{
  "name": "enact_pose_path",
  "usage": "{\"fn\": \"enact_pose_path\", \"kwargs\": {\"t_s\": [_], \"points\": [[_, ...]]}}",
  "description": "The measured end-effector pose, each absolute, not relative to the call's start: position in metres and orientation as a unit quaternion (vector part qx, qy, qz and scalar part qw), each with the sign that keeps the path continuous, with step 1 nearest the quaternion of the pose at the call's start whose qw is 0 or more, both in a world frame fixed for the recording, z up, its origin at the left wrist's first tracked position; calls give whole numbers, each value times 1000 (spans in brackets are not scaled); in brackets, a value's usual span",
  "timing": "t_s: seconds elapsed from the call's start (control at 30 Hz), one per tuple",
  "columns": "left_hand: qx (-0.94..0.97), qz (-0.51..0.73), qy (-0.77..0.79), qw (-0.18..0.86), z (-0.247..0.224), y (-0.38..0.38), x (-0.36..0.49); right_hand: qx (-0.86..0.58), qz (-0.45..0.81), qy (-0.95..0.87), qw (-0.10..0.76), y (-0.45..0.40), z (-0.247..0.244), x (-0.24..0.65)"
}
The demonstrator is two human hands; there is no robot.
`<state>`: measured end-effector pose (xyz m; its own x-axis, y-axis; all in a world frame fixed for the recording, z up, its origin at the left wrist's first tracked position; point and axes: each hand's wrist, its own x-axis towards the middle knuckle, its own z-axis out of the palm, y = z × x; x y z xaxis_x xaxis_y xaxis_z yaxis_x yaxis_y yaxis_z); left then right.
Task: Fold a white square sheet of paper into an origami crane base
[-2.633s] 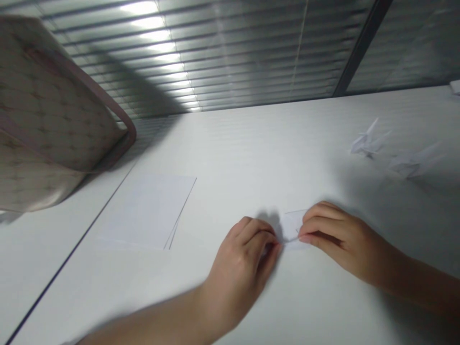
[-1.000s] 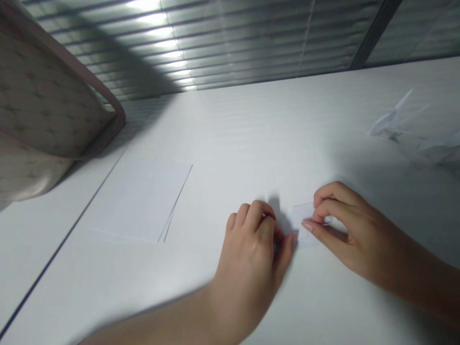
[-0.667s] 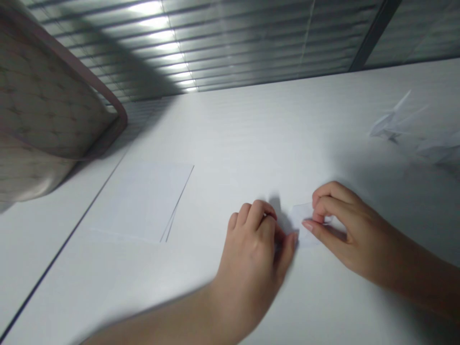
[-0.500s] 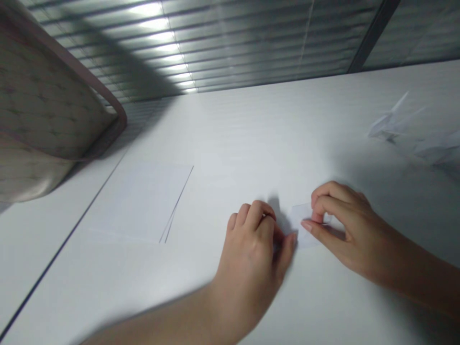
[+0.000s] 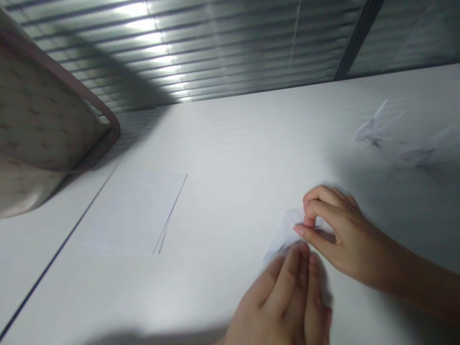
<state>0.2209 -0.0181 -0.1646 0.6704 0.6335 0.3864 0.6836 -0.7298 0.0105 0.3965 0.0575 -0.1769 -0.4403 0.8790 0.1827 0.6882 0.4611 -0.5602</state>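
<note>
A small folded piece of white paper [image 5: 282, 232] lies on the white table between my hands. My right hand [image 5: 334, 225] pinches its right part between thumb and bent fingers. From the near side, my left hand [image 5: 283, 302] reaches in with fingers close together, their tips gripping the paper's lower edge. A shadow shows under that edge, where it seems slightly raised. The left fingers hide part of the paper, and the right hand covers its right end.
Several flat white sheets [image 5: 136, 213] lie at left, beside a dark seam in the table [image 5: 223, 143]. Two folded paper figures, one sharp-pointed [image 5: 368, 129] and one fainter [image 5: 417, 151], stand far right. A quilted bag [image 5: 39, 115] is at upper left, and window blinds [image 5: 233, 48] line the back.
My left hand has moved down and right, from the paper's left side to its near edge, its fingers straightening. More of the paper's left side shows. My right hand keeps its pinch.
</note>
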Motion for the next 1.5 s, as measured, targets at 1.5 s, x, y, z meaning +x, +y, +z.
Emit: {"fn": "enact_pose_path", "kwargs": {"t_s": [1.5], "points": [[-902, -160, -401, 32, -174, -10, 223, -486, 204, -790, 312, 58, -187, 406]]}}
